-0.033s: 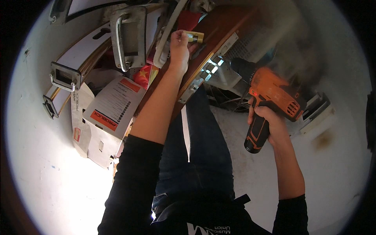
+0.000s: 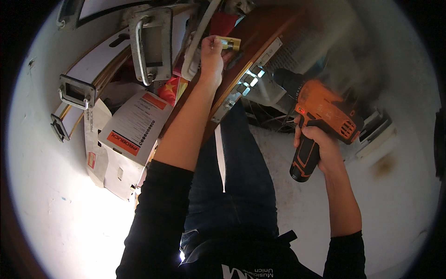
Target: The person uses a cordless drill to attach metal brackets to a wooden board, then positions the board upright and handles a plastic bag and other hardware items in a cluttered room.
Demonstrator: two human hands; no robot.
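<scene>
The left hand (image 2: 211,56) sits at the top middle, squeezed between a white handle plate (image 2: 151,44) on its left and the brown door edge (image 2: 251,60) on its right. Boxes (image 2: 132,128) and more handle plates (image 2: 74,90) crowd the upper left. The right hand (image 2: 320,144) holds an orange drill (image 2: 320,111) at the right. The white floor (image 2: 399,186) at lower right is open. So is the lower left.
</scene>
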